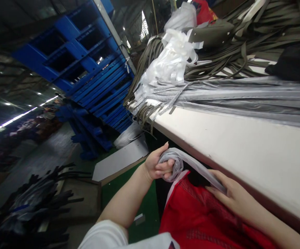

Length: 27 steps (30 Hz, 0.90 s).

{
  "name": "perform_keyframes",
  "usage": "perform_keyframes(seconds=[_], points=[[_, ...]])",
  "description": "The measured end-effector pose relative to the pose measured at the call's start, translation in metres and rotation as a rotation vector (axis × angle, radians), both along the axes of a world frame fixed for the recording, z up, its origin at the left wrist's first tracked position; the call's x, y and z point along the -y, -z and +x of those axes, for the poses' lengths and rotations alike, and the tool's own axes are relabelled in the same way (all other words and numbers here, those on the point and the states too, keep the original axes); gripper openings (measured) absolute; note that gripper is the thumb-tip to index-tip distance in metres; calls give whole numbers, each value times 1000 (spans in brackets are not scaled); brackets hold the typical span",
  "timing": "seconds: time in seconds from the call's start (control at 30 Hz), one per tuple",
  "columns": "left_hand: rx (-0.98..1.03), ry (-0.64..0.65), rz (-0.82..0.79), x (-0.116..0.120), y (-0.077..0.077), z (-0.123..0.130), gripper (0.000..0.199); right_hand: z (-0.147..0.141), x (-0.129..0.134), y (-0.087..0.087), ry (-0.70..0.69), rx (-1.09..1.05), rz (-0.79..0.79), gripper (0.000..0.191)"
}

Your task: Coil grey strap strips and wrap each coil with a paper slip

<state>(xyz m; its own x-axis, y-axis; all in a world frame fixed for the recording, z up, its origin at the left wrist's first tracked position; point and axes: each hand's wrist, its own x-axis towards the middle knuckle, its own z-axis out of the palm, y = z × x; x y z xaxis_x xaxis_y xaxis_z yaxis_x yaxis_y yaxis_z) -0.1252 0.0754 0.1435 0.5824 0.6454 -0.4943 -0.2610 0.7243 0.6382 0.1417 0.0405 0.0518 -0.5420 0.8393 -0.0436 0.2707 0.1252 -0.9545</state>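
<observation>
A grey fabric strip runs between my two hands, in front of the table's edge. Its one end is wound into a loose roll around the fingers of my left hand, which is closed on it with the thumb up. Farther along, my right hand has the same strip pinched between thumb and fingers, close to the red cloth over my lap. The strip's far end is hidden behind my right hand.
On the white table lie long grey strips, a white ribbon heap and many olive straps. Blue pallets stand behind its left end. Dark strips are piled at lower left, near a grey board.
</observation>
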Motion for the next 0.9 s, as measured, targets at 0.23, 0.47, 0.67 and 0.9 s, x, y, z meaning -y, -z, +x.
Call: perform_keyframes(seconds=[0.23, 0.47, 0.67, 0.9], points=[[53, -362, 163, -7, -9, 17, 59, -6, 9, -8, -130, -102, -92, 47], [-152, -540, 472, -16, -3, 43, 53, -19, 15, -12, -126, -122, -142, 45], [-715, -207, 1214, 0, 51, 78, 65, -15, 24, -21, -155, -475, -494, 33], [-1289, 491, 1597, 31, 80, 73, 59, 28, 23, -21, -238, -672, -865, 30]])
